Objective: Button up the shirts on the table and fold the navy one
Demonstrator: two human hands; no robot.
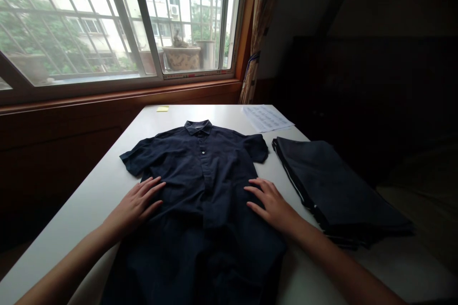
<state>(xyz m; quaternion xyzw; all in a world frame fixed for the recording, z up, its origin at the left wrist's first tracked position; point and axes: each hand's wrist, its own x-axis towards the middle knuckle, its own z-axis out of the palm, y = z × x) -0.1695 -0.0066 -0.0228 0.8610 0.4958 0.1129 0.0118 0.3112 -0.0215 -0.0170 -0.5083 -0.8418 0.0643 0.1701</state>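
A dark navy short-sleeved shirt [186, 162] lies front side up and spread out, its collar toward the window and its lower part running out of the bottom of the view. Some wrinkles cross its middle. On the shirt's left side edge rests my left hand [138, 202], fingers spread and stretched toward the centre. My right hand [270, 202] lies opposite on the right side edge, fingers apart too. Neither hand grips the cloth. To the right is a stack of folded dark cloth [332, 181], partly beside my right forearm.
Under it all is a white table [82, 214]. A yellow sticky note [162, 108] and printed paper sheets [268, 118] lie near its far edge. Beyond stand a barred window [107, 24], a patterned curtain [259, 28] and potted plants outside. The right side is dark.
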